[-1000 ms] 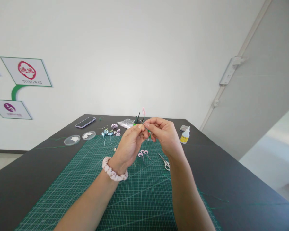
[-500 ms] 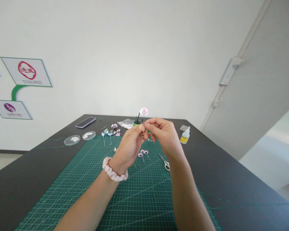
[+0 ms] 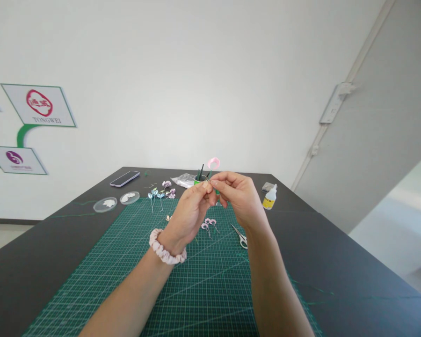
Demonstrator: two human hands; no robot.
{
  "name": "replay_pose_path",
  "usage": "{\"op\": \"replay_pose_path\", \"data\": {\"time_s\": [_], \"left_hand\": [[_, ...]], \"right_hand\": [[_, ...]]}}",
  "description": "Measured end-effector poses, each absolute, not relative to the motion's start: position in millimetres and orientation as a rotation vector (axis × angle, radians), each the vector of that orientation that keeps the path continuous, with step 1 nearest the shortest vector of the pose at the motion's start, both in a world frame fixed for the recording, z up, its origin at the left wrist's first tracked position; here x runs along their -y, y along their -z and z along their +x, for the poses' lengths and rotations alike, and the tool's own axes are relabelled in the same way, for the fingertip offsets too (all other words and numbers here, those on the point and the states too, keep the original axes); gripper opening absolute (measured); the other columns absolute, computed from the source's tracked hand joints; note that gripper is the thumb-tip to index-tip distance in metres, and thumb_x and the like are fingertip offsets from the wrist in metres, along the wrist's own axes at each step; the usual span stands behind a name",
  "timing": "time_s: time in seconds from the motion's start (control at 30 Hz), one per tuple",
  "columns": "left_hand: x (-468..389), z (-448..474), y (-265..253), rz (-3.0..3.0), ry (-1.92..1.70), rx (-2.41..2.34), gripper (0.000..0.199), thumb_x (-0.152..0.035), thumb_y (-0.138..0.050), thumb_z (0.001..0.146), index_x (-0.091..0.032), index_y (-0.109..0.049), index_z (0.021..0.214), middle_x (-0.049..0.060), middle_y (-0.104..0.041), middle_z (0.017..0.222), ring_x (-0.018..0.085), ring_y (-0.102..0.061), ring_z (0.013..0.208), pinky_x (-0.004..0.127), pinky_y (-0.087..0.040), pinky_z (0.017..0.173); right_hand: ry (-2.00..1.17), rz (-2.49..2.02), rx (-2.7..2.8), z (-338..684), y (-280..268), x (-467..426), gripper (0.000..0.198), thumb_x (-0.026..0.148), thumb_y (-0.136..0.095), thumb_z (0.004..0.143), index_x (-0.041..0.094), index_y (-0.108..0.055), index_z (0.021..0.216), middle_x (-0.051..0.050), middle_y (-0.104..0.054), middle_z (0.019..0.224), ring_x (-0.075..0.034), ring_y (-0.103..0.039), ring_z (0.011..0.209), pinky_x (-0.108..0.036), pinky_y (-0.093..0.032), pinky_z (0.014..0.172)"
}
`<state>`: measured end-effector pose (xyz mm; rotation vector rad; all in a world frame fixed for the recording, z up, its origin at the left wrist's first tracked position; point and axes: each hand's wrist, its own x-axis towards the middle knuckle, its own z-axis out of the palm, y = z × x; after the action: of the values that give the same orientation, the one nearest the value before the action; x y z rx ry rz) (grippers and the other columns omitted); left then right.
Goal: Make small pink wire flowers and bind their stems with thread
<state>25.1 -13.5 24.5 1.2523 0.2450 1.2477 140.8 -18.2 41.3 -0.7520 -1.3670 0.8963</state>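
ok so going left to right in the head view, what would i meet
left clear dish → right clear dish → blue flower pieces → raised pink flower → scissors → yellow-labelled bottle

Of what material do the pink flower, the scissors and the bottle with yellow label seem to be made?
Pink flower: perhaps fabric or thread, softly satiny; thin, wavy edge, but too small to be sure.
Scissors: probably metal blades, thin and grey; handles look plastic, being smooth white.
Bottle: likely plastic, smooth; its pale walls look translucent.
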Motion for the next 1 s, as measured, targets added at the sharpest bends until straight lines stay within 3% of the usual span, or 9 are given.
{"op": "replay_pose_path", "data": {"time_s": [0.23, 0.5, 0.8, 1.0], "left_hand": [[13.5, 25.8, -25.0, 1.237, -1.257, -0.24, 0.037, -0.028, -0.051, 0.089, -0.02, -0.053, 0.053, 0.0, -0.049, 0.058, 0.018, -0.057, 0.07, 0.033, -0.047, 0.077], [16.1, 26.7, -27.0, 1.245, -1.263, -0.277, 0.043, -0.043, -0.056, 0.09, -0.02, -0.05, 0.054, -0.001, -0.047, 0.056, 0.018, -0.058, 0.07, 0.032, -0.046, 0.075], [17.2, 27.9, -26.4, 1.28, -1.267, -0.309, 0.044, -0.046, -0.057, 0.088, -0.021, -0.05, 0.053, -0.001, -0.047, 0.056, 0.018, -0.059, 0.07, 0.035, -0.049, 0.077], [11.6, 22.9, -24.5, 1.401, -1.246, -0.309, 0.043, -0.044, -0.049, 0.092, -0.019, -0.06, 0.058, 0.004, -0.059, 0.061, 0.019, -0.061, 0.074, 0.035, -0.049, 0.078]], "right_hand": [[-0.96, -0.715, 1.333, 140.3, -39.0, 15.5, 0.01, 0.027, -0.069, 0.072, 0.017, -0.067, 0.074, 0.001, -0.066, 0.049, -0.007, -0.048, 0.038, -0.022, -0.029, 0.037], [-1.037, -0.654, 1.304, 139.3, -37.9, 15.4, 0.01, 0.026, -0.071, 0.072, 0.018, -0.065, 0.073, 0.001, -0.066, 0.056, -0.007, -0.049, 0.038, -0.022, -0.025, 0.036], [-1.037, -0.704, 1.31, 139.4, -40.3, 19.0, 0.014, 0.029, -0.069, 0.073, 0.019, -0.061, 0.067, 0.003, -0.06, 0.052, -0.005, -0.038, 0.037, -0.023, -0.024, 0.037], [-1.038, -0.708, 1.302, 138.1, -43.8, 22.0, 0.015, 0.029, -0.069, 0.07, 0.02, -0.059, 0.064, 0.005, -0.053, 0.045, -0.006, -0.036, 0.038, -0.022, -0.022, 0.036]]}}
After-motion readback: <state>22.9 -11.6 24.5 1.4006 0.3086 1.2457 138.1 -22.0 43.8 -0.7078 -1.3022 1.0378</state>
